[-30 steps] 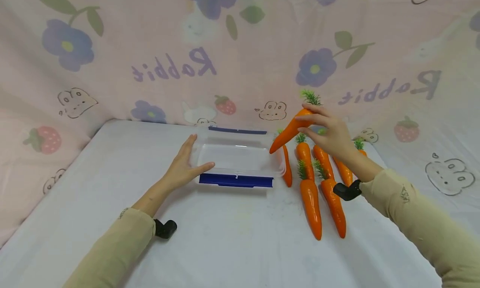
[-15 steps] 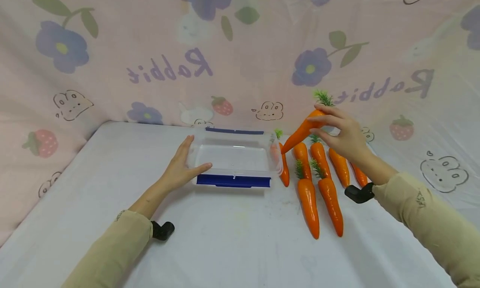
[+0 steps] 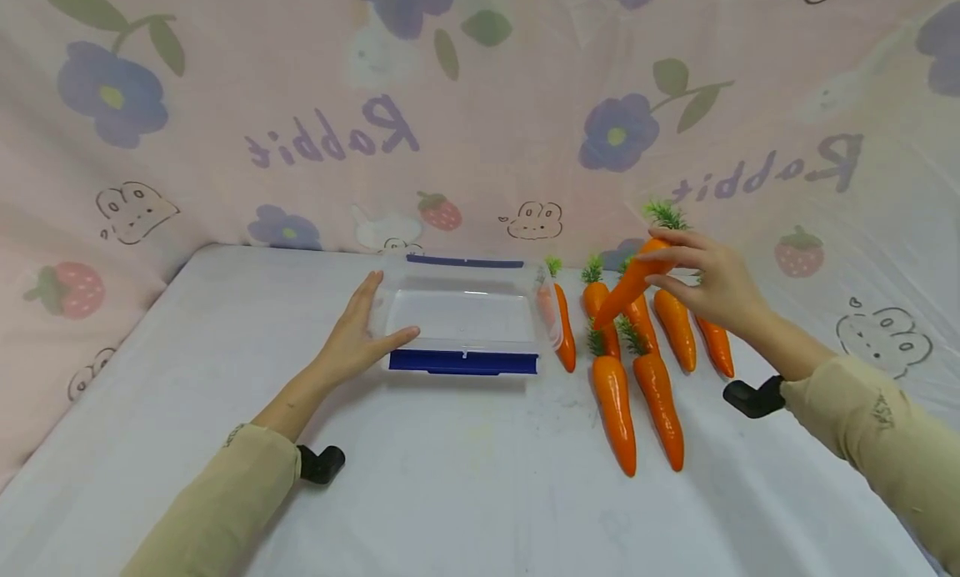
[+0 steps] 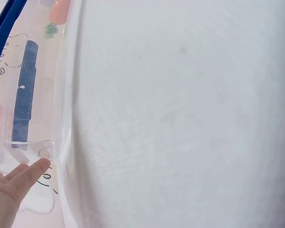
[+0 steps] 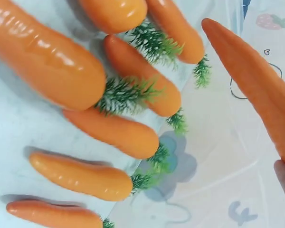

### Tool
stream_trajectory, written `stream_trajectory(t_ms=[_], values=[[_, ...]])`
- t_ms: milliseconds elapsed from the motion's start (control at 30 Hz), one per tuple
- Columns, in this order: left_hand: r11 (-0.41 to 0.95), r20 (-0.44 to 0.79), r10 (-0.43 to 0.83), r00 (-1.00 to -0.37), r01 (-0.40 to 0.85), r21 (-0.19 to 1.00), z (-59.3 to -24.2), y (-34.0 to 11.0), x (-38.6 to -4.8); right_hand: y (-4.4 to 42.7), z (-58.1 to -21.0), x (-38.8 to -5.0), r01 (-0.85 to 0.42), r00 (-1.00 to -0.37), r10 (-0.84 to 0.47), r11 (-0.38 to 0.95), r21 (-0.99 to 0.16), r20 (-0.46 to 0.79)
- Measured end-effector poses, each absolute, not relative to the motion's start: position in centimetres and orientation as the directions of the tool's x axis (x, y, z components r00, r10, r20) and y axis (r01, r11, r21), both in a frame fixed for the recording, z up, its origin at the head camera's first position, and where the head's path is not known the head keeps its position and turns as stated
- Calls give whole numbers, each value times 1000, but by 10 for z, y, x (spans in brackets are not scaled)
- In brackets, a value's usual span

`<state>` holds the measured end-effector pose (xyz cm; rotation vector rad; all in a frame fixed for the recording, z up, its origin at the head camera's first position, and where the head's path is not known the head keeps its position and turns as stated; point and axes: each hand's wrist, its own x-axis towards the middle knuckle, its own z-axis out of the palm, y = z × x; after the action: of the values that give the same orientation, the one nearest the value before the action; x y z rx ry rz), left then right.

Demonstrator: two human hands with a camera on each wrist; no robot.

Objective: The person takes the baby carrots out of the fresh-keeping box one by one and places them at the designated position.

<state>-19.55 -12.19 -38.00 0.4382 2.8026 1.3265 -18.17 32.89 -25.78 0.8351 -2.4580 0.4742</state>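
Observation:
My right hand [image 3: 718, 283] pinches a toy carrot [image 3: 632, 285] near its leafy green top, holding it tilted above the other carrots with its tip down and to the left. In the right wrist view the held carrot [image 5: 251, 80] shows with a fingertip at its thick end. A clear plastic box [image 3: 465, 314] with blue latch flaps stands at the table's middle, open at the top with nothing inside. Along its left side lies my left hand [image 3: 351, 337], fingers straight and thumb stretched toward the front left corner. The left wrist view shows those fingers [image 4: 31, 175] by the box wall.
Several carrots lie in two rows right of the box; two front ones, including a long carrot [image 3: 615, 414], point toward me. One carrot [image 3: 565, 335] rests close beside the box's right wall. A white cloth [image 3: 450, 469] covers the table, and a printed curtain [image 3: 510, 135] hangs behind.
My right hand has moved right with the carrot, away from above the box's right edge to over the carrot rows, and lowered slightly. My left hand stays at the box.

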Motion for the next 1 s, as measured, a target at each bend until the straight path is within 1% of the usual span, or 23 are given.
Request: stream_trajectory(t_ms=[300,567,800,1000], values=[[606,108,254,-961,245,757,-382,-122,-196,346,-261,-173,-630,-717,-503,764,-139,482],[612,103,251,-962,240,754,-382,-122,-197,361,-254,-165,-578,-787,-499,801,-154,363],[613,98,251,-963,236,754,-382,-123,-196,374,-252,-163,-593,-786,-554,801,-81,275],[609,95,252,-963,234,758,-382,-123,-196,385,-252,-158,-573,-814,-549,812,-113,191]])
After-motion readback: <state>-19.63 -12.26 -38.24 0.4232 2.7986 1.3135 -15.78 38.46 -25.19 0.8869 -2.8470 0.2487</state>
